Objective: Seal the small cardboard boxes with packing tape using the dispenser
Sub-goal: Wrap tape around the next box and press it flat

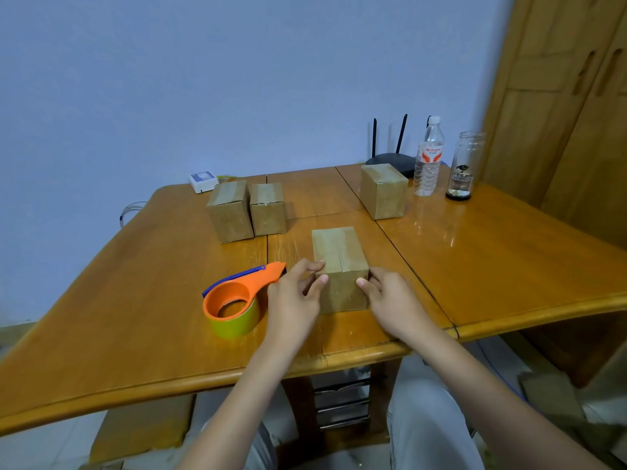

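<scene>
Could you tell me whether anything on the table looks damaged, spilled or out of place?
Nothing stands out. The box held by the left hand and right hand shows an untaped top seam, the tape dispenser lies beside it, and three other boxes stand upright.

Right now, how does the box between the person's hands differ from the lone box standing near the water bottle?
The near box shows a bare seam along its top, with no tape plainly visible; the far box has a glossy tape strip over its top. The near box is touched on both sides by the left hand and the right hand; the far box stands untouched. Both are small brown cardboard boxes, upright on the table.
</scene>
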Demonstrator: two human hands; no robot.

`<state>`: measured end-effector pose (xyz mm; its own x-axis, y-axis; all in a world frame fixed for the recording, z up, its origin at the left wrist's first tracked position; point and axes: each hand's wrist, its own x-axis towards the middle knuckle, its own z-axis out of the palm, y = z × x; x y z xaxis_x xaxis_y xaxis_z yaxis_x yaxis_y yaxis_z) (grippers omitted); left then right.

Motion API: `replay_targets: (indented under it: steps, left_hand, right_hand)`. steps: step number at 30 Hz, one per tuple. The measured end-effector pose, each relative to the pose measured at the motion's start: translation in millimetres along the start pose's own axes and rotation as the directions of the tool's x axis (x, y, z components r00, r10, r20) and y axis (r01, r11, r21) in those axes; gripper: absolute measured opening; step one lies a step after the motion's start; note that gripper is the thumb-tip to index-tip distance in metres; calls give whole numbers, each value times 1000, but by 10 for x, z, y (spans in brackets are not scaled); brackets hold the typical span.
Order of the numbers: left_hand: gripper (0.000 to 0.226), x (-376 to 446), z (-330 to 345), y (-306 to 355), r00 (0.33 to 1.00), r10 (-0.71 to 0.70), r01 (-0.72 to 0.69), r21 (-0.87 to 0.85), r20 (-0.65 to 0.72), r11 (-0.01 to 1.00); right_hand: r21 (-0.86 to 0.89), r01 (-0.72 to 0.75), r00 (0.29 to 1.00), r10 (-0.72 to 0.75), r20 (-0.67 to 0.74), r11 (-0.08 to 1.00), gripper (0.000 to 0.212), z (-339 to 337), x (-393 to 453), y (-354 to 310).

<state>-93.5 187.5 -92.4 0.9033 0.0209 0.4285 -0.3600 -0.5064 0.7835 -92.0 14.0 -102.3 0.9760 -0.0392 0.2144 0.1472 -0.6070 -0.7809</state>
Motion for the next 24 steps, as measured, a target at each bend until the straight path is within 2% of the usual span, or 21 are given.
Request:
replay_targets:
  steps: [2, 6, 7, 9, 11, 14, 17, 19, 21, 24]
  left_hand:
    - [14, -15, 4, -15, 1000, 1, -1, -16, -10, 1000]
    - [22, 44, -44, -30, 1000, -15, 17, -76, 20, 997]
    - [22, 48, -33, -34, 1000, -12, 14, -74, 16, 997]
    - [20, 25, 21, -50, 1000, -7, 6, -42, -13, 999]
    - [19, -9, 86, -63, 999, 3, -4, -1, -35, 1000]
    - [21, -6, 71, -67, 1000, 14, -14, 13, -11, 1000]
    - [25, 87, -80, -38, 996, -36, 43, -87, 84, 995]
    - [29, 132, -139, 3, 993, -76, 86, -116, 88, 989]
    - [32, 138, -108, 10, 994, -89, 94, -96, 57, 991]
    - [34, 128, -17, -18, 992, -123, 127, -159, 33, 979]
  right_hand:
    - [-96, -9, 1000, 10, 10, 995, 35, -13, 7, -3]
    - [42, -13, 999, 11, 52, 999, 40, -100, 50, -61]
    - [8, 7, 999, -7, 31, 1000, 43, -93, 53, -74]
    - [-172, 16, 999, -22, -35, 985, 46, -22, 56, -89]
    - [-245, -35, 998, 19, -67, 969, 48, 37, 52, -91]
    - [-212, -35, 999, 29, -31, 977, 44, 7, 45, -84]
    - [-46, -16, 998, 19, 60, 999, 45, -145, 70, -155]
    - [30, -55, 994, 52, 95, 998, 45, -217, 80, -227]
    - [53, -52, 996, 48, 73, 997, 57, -227, 100, -262]
    - [-2, -40, 999, 40, 30, 999, 51, -184, 94, -245]
